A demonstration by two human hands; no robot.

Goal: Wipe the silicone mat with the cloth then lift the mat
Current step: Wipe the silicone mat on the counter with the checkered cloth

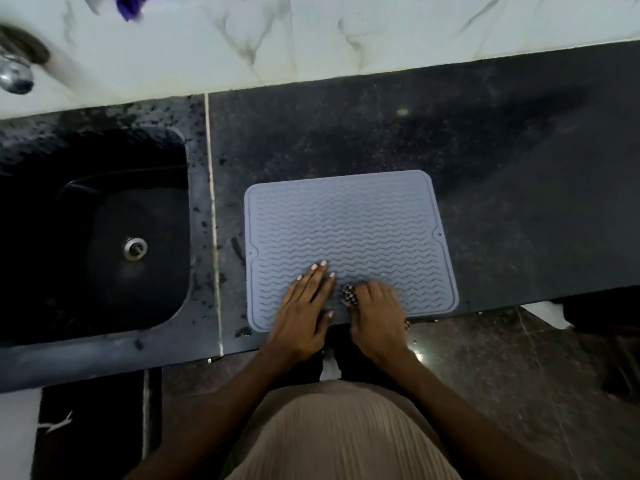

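Observation:
A grey-blue silicone mat (349, 230) with wavy ridges lies flat on the dark counter, its near edge at the counter's front. My left hand (306, 310) rests flat on the mat's near part, fingers together and stretched out. Beside it, my right hand (375, 313) is closed over a small black-and-white checked cloth (349, 295), pressed against the mat near its front edge. Only a bit of the cloth shows past my fingers, and another bit by my wrist.
A dark sink (104, 237) with a metal drain is set into the counter (519, 168) to the left of the mat. A metal tap (15, 76) sticks out of the white marble wall at top left. Something purple (130, 6) hangs at the top edge.

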